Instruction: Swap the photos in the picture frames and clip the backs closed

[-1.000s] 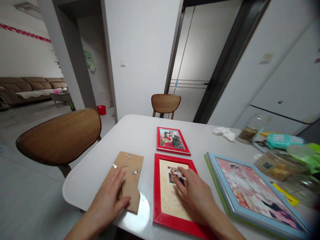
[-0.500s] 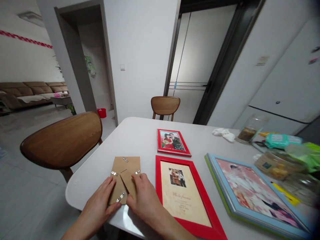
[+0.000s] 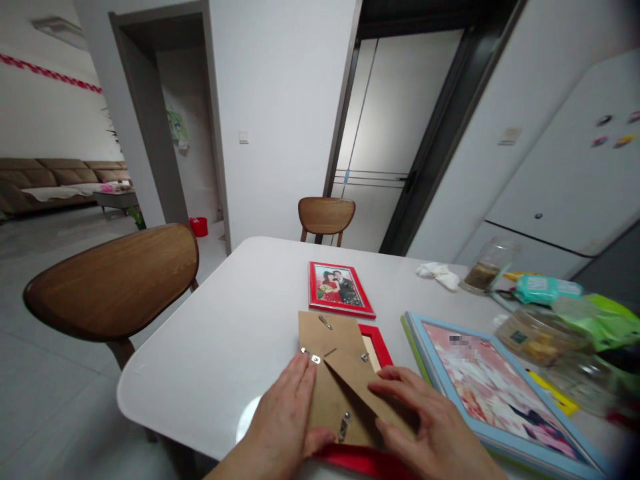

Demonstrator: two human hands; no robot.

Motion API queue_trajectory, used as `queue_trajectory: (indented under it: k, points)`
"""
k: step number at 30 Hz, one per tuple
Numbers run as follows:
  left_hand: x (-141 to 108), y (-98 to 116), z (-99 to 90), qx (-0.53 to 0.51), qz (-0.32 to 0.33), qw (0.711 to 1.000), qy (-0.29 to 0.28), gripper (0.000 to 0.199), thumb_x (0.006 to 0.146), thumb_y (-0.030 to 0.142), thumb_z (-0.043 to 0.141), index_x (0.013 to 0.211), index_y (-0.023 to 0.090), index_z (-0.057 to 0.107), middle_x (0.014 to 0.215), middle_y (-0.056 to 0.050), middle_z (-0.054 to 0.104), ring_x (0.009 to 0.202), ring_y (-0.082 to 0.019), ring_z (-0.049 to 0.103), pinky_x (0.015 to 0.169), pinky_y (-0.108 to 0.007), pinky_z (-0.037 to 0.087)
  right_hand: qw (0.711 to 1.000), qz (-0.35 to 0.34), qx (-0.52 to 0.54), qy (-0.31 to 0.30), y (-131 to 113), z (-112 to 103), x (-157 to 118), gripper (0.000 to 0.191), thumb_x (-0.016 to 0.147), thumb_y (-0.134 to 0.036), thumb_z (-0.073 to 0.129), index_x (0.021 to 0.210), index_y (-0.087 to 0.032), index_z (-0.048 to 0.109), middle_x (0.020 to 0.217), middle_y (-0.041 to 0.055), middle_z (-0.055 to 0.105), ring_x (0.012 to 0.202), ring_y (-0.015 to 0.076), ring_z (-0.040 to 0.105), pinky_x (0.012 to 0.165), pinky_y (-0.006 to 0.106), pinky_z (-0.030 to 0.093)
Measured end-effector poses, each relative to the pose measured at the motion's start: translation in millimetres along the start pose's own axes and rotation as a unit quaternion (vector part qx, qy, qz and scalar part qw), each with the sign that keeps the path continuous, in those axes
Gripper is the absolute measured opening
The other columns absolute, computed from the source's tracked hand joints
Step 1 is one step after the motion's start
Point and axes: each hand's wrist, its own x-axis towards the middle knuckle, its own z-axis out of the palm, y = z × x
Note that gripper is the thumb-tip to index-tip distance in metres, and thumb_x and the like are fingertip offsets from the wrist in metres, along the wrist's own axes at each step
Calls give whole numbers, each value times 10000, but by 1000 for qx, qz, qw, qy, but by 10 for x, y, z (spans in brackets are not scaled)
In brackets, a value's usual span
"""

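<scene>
A brown picture-frame backing board (image 3: pixel 325 390), with metal turn clips and a stand flap, is held between my two hands over a larger red picture frame (image 3: pixel 379 343). My left hand (image 3: pixel 283 417) grips the board's left edge, thumb near the bottom. My right hand (image 3: pixel 433 423) has its fingers closed on the right side, at the flap, which tilts up a little. The board covers most of the red frame beneath; whether they touch I cannot tell. Beyond it lies a smaller red picture frame (image 3: pixel 341 288) with a couple's photo.
Right of my hands a light-blue picture frame (image 3: pixel 450 373) lies on a green one. Farther right are a glass jar (image 3: pixel 487 270), crumpled tissue (image 3: pixel 439 275), a teal packet (image 3: pixel 547 291), plastic containers (image 3: pixel 545 337) and a yellow item (image 3: pixel 555 393). Wooden chairs (image 3: pixel 120 280) stand by the white table (image 3: pixel 200 373).
Both hands have carried the backing board from the bare tabletop on the left to the right, over the larger red picture frame. The view has shifted slightly.
</scene>
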Motion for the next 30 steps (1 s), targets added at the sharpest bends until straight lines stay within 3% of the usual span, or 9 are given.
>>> queue_trajectory:
  k: [3,6,13,27,30]
  points:
    - [91,91,185,-36,-15,998,-42,778,577,297,689,1231,56,343,1296,-226,292,1184,-309,289,959,-443,298,999,35,-20,-11,213,27,-90,294,632,-322,494,869,-208,624,1063,102,533,997,234,497,895,376,370]
    - [137,108,240,-41,-20,998,-48,749,578,332,681,1216,87,374,1292,-204,319,1179,-316,299,964,-477,268,999,43,-28,-2,303,98,-110,303,636,-318,482,880,-207,624,1068,99,538,1002,232,500,907,378,363]
    - [172,96,190,-4,-20,999,-38,588,631,216,620,1172,78,436,1265,-187,373,1161,-283,352,961,-429,300,999,23,-39,19,392,238,-74,334,668,-347,456,910,-183,618,1070,111,535,984,218,518,884,359,397]
    - [175,129,148,14,2,998,-65,456,727,275,538,1165,182,450,1274,-105,399,1179,-250,332,971,-501,200,994,8,-92,50,312,172,-97,299,662,-345,478,855,-192,647,988,108,580,887,220,571,813,344,460]
    - [153,149,128,-4,10,997,-72,543,702,369,568,1189,182,416,1269,-101,409,1176,-262,326,968,-507,195,994,3,-98,57,329,151,-105,276,646,-343,495,834,-212,650,994,98,583,882,222,575,796,344,470]
